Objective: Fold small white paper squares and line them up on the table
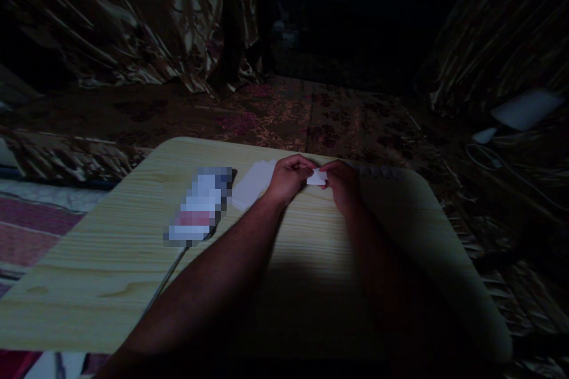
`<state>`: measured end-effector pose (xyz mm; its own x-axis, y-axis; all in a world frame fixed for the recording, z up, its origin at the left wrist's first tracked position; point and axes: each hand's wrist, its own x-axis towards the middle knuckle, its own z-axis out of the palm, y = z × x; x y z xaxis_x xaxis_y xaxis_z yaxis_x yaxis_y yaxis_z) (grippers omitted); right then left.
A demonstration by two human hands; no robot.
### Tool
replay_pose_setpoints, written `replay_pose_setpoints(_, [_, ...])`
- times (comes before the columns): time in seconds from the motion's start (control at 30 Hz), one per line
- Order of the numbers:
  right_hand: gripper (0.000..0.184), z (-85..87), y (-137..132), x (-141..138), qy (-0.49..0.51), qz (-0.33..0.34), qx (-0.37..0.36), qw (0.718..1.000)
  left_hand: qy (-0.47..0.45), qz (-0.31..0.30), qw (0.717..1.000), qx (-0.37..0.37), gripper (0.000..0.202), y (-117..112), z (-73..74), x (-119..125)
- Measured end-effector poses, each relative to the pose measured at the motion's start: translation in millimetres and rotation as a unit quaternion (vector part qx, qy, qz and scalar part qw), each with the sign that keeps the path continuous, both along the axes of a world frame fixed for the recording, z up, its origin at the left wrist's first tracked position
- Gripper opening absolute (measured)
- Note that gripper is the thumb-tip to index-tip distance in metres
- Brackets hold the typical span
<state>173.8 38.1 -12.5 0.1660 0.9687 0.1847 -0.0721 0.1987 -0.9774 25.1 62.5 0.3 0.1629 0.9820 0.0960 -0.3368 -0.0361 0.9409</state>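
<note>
Near the far edge of the desk (311, 231), the left hand (288, 179) and right hand (345, 186) pinch a small white paper (316, 177), which could tear or crumple if tugged unevenly.

white paper piece (316, 177); small; straight lower edge; pinched between left hand (287, 179) and right hand (344, 185); near table (120, 207) far edge
</note>
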Motion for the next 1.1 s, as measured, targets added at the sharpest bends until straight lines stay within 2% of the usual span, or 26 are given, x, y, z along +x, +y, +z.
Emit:
replay_pose_setpoints(0.13, [0.022,5.2,-0.4,-1.4,0.047,0.009,-0.033,0.998,0.010,0.056,0.998,0.013,0.010,0.8,-2.1,0.2])
replay_pose_setpoints(0.23, [0.026,7.8,-1.3,-2.7,0.046,0.003,-0.046,0.998,0.041,0.093,0.994,0.043,0.009,1.2,-4.4,0.2])
replay_pose_setpoints(0.33, [0.031,9.8,-3.3,-4.3,0.019,-0.002,-0.048,0.999,0.076,0.107,0.989,0.072,0.008,0.6,-5.3,-0.1])
replay_pose_setpoints(0.6, [0.022,7.6,-3.3,-4.0,-0.090,-0.028,-0.042,0.995,0.098,0.131,0.983,0.087,0.008,-2.9,-0.5,0.8])
replay_pose_setpoints(0.7, [0.020,8.3,-3.9,-3.2,-0.105,-0.032,-0.035,0.993,0.082,0.119,0.987,0.075,0.011,-3.9,0.9,0.8])
replay_pose_setpoints(0.9, [0.015,13.2,-7.9,-7.3,-0.166,-0.021,-0.027,0.986,0.079,0.031,0.996,0.038,0.023,-4.4,2.0,-0.8])
replay_pose_setpoints(1.1, [0.016,9.4,-5.5,-9.2,-0.110,-0.024,-0.018,0.993,0.034,0.028,0.999,0.028,0.025,-2.5,-0.7,-1.4])
